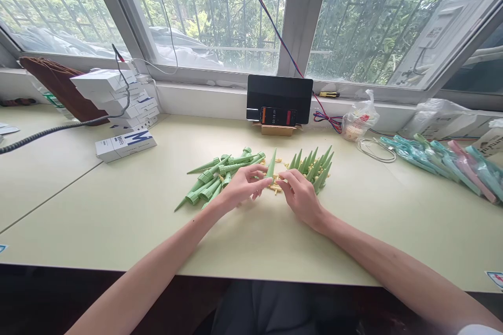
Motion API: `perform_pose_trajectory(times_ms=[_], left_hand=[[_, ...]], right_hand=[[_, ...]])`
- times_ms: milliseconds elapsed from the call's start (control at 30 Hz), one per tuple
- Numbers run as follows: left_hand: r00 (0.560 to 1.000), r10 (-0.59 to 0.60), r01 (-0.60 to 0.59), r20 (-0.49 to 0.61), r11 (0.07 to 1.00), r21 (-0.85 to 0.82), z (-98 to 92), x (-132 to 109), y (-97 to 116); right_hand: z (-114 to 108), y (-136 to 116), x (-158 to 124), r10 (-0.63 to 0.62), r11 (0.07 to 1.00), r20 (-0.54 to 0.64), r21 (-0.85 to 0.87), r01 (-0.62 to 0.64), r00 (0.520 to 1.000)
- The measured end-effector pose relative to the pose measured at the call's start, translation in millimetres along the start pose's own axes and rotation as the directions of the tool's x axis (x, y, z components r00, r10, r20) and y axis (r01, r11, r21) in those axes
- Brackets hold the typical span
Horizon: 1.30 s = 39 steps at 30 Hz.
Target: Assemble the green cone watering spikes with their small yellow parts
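Between the fingertips of my left hand (248, 180) a green plastic spike (271, 164) points straight up. My right hand (301, 191) is closed in a pinch close to the spike's lower end; whatever its fingertips hold is too small and covered to make out. Small yellow plastic pieces (277, 187) lie on the table under and between both hands. To the left, a loose pile of green spikes with ribbed caps (204, 182) lies partly behind my left hand. Beside my right hand, several green spikes (314, 165) stand upright in a cluster, with yellow bits among them.
A black tablet (280, 91) and a phone (278, 116) lean at the back. White boxes (129, 99) are stacked at the left, another box (126, 145) before them. On the right are a plastic bag (358, 118), a coiled cable (376, 151) and bagged coloured items (444, 159).
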<state>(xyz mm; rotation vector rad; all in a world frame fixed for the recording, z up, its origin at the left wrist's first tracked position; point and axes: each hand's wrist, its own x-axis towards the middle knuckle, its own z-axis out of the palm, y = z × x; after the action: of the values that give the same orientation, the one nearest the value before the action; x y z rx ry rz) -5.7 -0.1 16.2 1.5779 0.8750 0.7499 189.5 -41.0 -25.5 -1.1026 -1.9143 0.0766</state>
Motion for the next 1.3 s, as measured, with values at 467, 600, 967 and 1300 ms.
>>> perform_pose_trajectory(times_ms=[467,600,967,1300], left_hand=[[0.999,0.040,-0.040,0.008,0.999,0.011,0.3,-0.9,-0.7],[0.998,0.054,-0.055,0.013,0.998,0.012,0.9,-1.4,-0.5],[0.999,0.047,-0.048,0.018,0.999,0.025,0.9,-0.8,-0.5],[0.999,0.050,-0.051,0.014,0.996,0.073,0.7,-1.3,-2.3]], right_hand=[[1.3,1.5,-1.9,0.016,1.000,-0.040,0.019,-0.015,0.999],[2.0,1.3,-2.3,0.033,0.999,-0.049,0.033,-0.032,0.998],[2.1,-1.5,-1.4,0.092,0.993,-0.053,0.078,-0.087,0.994],[3.2,-0.9,-1.9,0.145,0.985,-0.037,0.098,-0.141,0.989]])
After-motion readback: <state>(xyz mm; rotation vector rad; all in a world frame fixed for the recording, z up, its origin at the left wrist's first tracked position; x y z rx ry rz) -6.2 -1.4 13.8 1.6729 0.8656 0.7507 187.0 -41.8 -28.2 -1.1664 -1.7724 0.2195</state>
